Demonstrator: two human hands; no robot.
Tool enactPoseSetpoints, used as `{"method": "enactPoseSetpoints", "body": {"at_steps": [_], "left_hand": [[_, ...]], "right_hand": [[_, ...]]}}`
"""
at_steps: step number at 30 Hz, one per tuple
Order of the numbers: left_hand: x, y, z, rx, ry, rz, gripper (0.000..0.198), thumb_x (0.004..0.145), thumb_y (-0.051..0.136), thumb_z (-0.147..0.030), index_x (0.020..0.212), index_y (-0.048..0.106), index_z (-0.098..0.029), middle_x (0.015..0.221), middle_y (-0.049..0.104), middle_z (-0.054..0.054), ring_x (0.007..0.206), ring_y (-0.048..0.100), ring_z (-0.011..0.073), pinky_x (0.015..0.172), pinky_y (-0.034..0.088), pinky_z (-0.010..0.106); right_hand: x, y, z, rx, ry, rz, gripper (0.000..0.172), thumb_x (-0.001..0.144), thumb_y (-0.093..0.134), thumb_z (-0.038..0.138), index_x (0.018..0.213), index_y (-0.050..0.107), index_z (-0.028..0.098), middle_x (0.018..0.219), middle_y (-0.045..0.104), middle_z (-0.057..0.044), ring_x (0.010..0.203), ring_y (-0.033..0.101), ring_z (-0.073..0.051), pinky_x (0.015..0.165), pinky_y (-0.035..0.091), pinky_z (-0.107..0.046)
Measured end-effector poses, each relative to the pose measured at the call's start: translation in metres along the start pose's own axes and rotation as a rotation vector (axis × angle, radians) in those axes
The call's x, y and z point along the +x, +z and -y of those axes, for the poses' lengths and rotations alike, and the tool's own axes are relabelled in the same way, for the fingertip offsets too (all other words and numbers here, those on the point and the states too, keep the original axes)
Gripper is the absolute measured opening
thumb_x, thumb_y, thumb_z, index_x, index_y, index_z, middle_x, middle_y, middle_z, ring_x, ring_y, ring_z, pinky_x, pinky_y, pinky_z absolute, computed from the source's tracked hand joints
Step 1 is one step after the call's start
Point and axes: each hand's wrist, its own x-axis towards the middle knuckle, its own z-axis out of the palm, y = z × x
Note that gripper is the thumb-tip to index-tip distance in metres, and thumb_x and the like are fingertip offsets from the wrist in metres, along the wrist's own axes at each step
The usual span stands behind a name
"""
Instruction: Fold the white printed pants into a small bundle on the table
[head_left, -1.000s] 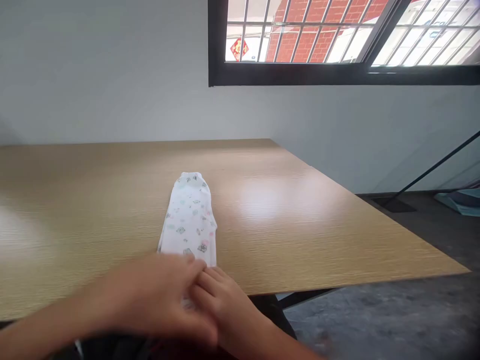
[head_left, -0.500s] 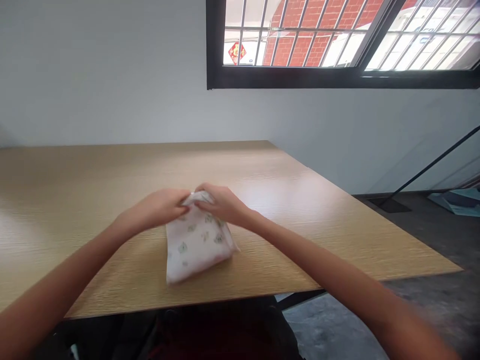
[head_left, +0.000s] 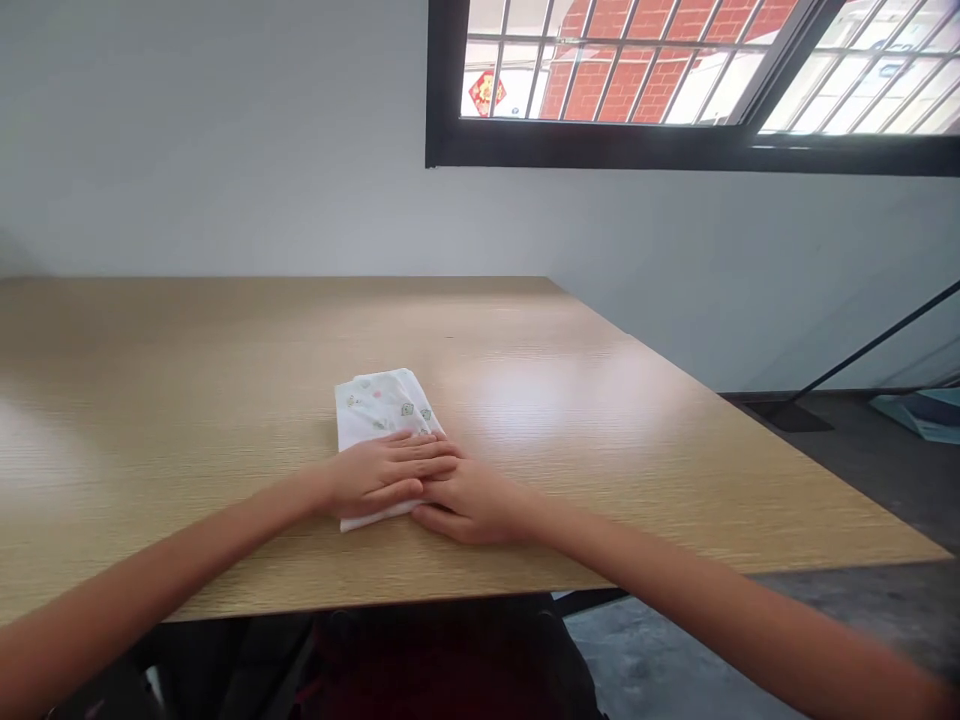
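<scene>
A small white cloth with tiny coloured prints (head_left: 379,402) lies folded into a short rectangle on the wooden table (head_left: 600,420), near its front edge. My left hand (head_left: 386,470) lies flat on the near half of the cloth, fingers pointing right. My right hand (head_left: 469,500) rests flat on the table just right of the cloth's near corner, its fingers touching those of the left hand. Neither hand grips anything.
The table's right edge drops to a dark grey floor (head_left: 750,640). A pale wall (head_left: 225,150) stands behind the table, with a black-framed barred window (head_left: 675,80) above. A black slanted bar (head_left: 862,345) and a teal object (head_left: 926,410) are at the far right.
The cloth lay long and flat; both hands lifted its near end and folded it over toward the far end. Now the hands press flat on the shorter folded cloth.
</scene>
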Motion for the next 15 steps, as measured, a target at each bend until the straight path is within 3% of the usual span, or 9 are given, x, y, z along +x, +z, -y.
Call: {"method": "enactPoseSetpoints", "body": {"at_steps": [2, 4, 7, 9, 12, 15], "left_hand": [[0.01, -0.005, 0.024, 0.089, -0.067, 0.006, 0.044, 0.095, 0.014, -0.04, 0.138, 0.018, -0.034, 0.142, 0.021, -0.007, 0.133, 0.013, 0.0128, 0.112, -0.005, 0.037], [0.02, -0.014, 0.059, 0.208, -0.207, -0.073, 0.043, 0.094, 0.015, -0.044, 0.136, 0.021, -0.037, 0.142, 0.019, -0.007, 0.134, 0.009, 0.0168, 0.11, -0.009, 0.044], [0.028, -0.028, 0.107, 0.355, -0.425, -0.174, 0.043, 0.094, 0.014, -0.043, 0.132, 0.032, -0.037, 0.143, 0.017, -0.005, 0.134, 0.006, 0.0225, 0.108, -0.004, 0.05], [0.027, -0.035, 0.122, 0.428, -0.501, -0.225, 0.045, 0.094, 0.012, -0.039, 0.131, 0.036, -0.032, 0.142, 0.02, -0.002, 0.134, 0.011, 0.0223, 0.109, -0.001, 0.05], [0.017, -0.038, 0.11, 0.531, -0.512, -0.37, 0.05, 0.093, 0.01, -0.035, 0.135, 0.031, -0.018, 0.141, 0.023, 0.004, 0.133, 0.015, 0.0201, 0.111, 0.001, 0.045], [0.0, -0.031, 0.061, 0.505, -0.499, -0.389, 0.055, 0.093, 0.011, -0.04, 0.133, 0.034, -0.01, 0.138, 0.031, 0.009, 0.129, 0.025, 0.0202, 0.111, 0.011, 0.042]], "right_hand": [[-0.004, -0.001, 0.003, 0.038, 0.029, 0.033, 0.038, 0.091, 0.044, 0.022, 0.128, 0.046, 0.014, 0.129, 0.043, -0.005, 0.124, 0.03, -0.018, 0.109, 0.009, -0.036], [-0.006, -0.004, 0.005, 0.089, 0.042, 0.067, 0.04, 0.093, 0.04, 0.02, 0.133, 0.04, 0.019, 0.132, 0.039, 0.0, 0.127, 0.024, -0.015, 0.109, -0.001, -0.035], [-0.009, -0.007, 0.008, 0.142, 0.067, 0.104, 0.04, 0.095, 0.036, 0.019, 0.134, 0.038, 0.026, 0.133, 0.036, 0.005, 0.129, 0.022, -0.013, 0.108, -0.008, -0.036], [-0.01, -0.008, 0.009, 0.149, 0.064, 0.103, 0.041, 0.094, 0.036, 0.019, 0.134, 0.037, 0.026, 0.134, 0.035, 0.006, 0.128, 0.022, -0.013, 0.108, -0.007, -0.036], [-0.01, -0.011, 0.006, 0.101, 0.021, 0.078, 0.045, 0.089, 0.04, 0.016, 0.134, 0.038, 0.022, 0.133, 0.036, 0.004, 0.125, 0.027, -0.014, 0.109, 0.004, -0.035], [-0.006, -0.02, -0.001, -0.022, 0.011, 0.025, 0.053, 0.073, 0.05, 0.01, 0.126, 0.046, 0.009, 0.126, 0.045, -0.006, 0.114, 0.038, -0.021, 0.103, 0.026, -0.035]]}}
